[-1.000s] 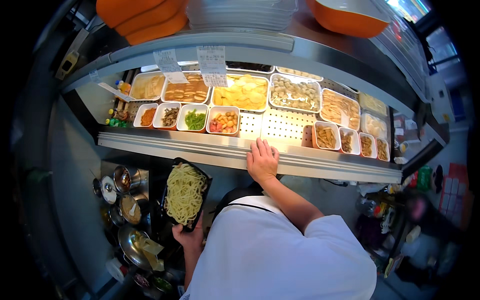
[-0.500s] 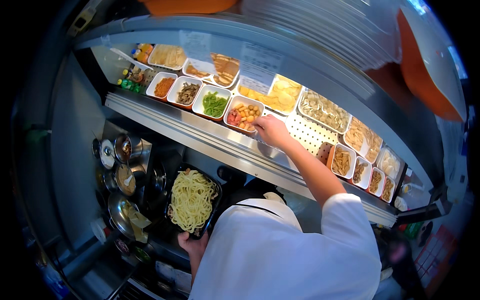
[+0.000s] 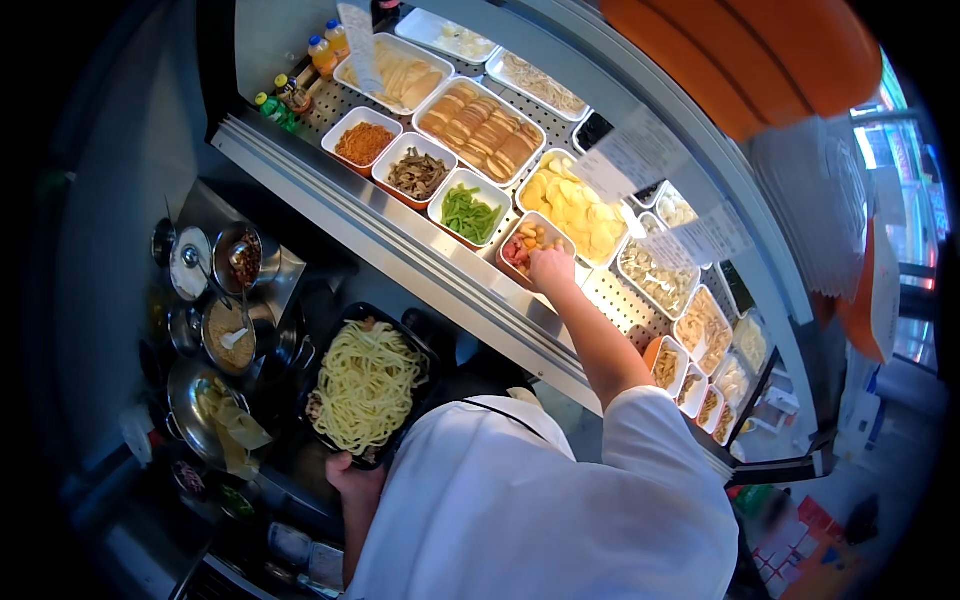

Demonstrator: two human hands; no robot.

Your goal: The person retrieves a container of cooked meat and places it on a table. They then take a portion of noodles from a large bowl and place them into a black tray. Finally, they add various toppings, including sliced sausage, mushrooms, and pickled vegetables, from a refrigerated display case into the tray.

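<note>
My left hand, low in the view, grips the near edge of a black tray. The tray is heaped with pale thick noodles. My right hand reaches into a small white-lined dish on the lit counter. Pink pieces and round yellow-brown balls lie in that dish. The right fingers are bent down together over the food; their tips are hidden, so anything between them cannot be made out.
Beside that dish stand dishes of green strips, dark strips and orange shreds. Behind lie sliced yellow rounds and brown sausage-like pieces. Metal pots and seasoning bowls sit at the left. A metal counter edge runs across.
The view has turned and shifted, showing more of the counter's back. My right hand has gone deeper into the dish of balls and pink pieces. My left hand still holds the tray.
</note>
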